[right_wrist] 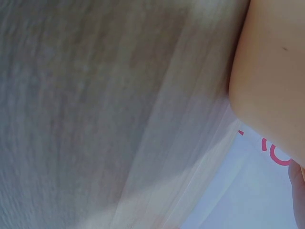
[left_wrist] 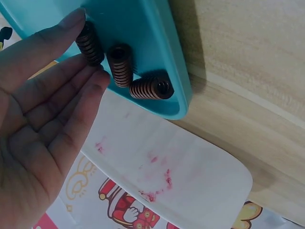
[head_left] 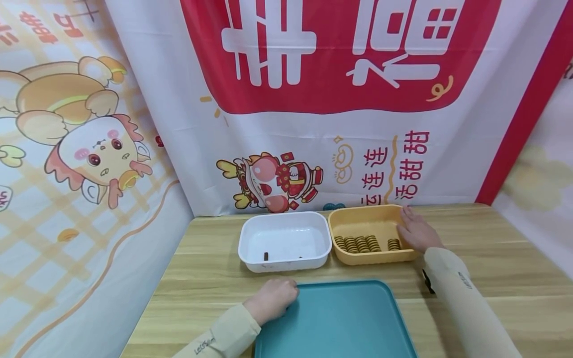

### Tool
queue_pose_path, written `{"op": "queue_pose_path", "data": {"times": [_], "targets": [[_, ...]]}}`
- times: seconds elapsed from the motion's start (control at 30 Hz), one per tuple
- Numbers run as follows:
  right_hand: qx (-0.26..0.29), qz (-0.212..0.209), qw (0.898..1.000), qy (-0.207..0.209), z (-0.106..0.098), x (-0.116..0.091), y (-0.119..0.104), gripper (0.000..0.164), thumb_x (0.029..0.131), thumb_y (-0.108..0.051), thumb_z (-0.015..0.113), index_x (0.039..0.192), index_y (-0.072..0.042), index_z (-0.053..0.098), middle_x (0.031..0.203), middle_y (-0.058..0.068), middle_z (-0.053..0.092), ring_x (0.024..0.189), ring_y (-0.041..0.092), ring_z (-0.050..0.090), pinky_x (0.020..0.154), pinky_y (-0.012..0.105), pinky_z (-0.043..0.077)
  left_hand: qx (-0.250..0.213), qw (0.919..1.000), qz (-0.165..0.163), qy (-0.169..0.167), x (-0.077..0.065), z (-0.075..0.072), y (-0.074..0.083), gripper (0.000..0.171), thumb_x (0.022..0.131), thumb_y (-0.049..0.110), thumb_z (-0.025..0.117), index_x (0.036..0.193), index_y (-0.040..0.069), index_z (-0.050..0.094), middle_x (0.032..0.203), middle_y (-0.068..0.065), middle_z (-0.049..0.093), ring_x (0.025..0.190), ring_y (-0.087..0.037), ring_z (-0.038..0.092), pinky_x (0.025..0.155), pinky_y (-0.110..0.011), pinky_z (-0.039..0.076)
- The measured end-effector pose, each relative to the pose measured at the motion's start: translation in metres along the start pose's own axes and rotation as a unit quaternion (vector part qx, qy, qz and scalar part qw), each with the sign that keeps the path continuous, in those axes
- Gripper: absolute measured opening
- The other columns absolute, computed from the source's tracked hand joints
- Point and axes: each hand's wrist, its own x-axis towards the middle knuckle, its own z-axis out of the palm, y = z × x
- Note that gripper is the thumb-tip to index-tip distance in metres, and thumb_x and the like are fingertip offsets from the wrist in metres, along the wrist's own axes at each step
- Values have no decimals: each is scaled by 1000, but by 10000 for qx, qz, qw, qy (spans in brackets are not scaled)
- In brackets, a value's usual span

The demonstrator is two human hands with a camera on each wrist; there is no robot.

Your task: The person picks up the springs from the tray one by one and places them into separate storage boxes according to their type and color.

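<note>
In the left wrist view, my left hand (left_wrist: 43, 109) pinches a dark brown coil spring (left_wrist: 89, 44) between thumb and fingertips. Beside it in the tray corner lie two more dark springs (left_wrist: 120, 66). The head view has this hand at the far left corner of the teal tray (head_left: 340, 318), its back hiding the springs. My right hand (head_left: 418, 231) holds the right rim of the yellow bin (head_left: 371, 258), thumb on the inner side. Several brass-coloured springs (head_left: 358, 244) line the bin's near side, with a smaller group (head_left: 394, 244) near the right hand.
Left of the yellow bin stands a white bin (head_left: 284, 263) with a small brown piece (head_left: 266, 256) inside. Both bins sit at the back of the wooden table (head_left: 501, 268), before a printed cloth (head_left: 340, 99). A second printed cloth (head_left: 80, 199) hangs at the left.
</note>
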Motion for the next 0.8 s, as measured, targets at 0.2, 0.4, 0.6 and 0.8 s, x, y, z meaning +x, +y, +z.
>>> {"op": "queue_pose_path", "data": {"times": [0.2, 0.4, 0.6, 0.8], "targets": [[-33, -38, 10000, 18, -1, 0, -1, 62, 101, -29, 31, 140, 18, 20, 149, 33, 12, 138, 46, 12, 111, 55, 11, 14, 9995, -237, -199, 2, 0, 1, 15, 71, 1, 77, 75, 13, 71, 74, 3, 60, 60, -6, 51, 51, -22, 46], [-51, 12, 10000, -17, -1, 0, -2, 62, 101, -29, 32, 141, 17, 21, 149, 33, 12, 138, 46, 11, 111, 55, 11, 150, 9994, -268, -161, 2, 1, 1, 15, 71, 0, 75, 73, 14, 71, 74, 2, 61, 61, -9, 55, 50, -25, 47], [-30, 11, 10000, -19, 0, 0, -2, 60, 100, -25, 35, 141, 17, 21, 149, 32, 12, 138, 46, 11, 111, 55, 11, 175, 9993, -233, -232, 4, 0, 1, 13, 74, 1, 73, 75, 14, 72, 74, 1, 63, 61, -9, 54, 51, -24, 47], [-33, 2, 10000, -7, -1, 0, -3, 60, 100, -26, 35, 141, 17, 21, 149, 32, 12, 138, 46, 12, 111, 55, 11, 240, 9991, -228, -258, 5, -1, 3, 12, 76, 1, 70, 75, 14, 71, 75, 2, 63, 63, -10, 55, 53, -25, 48]]}}
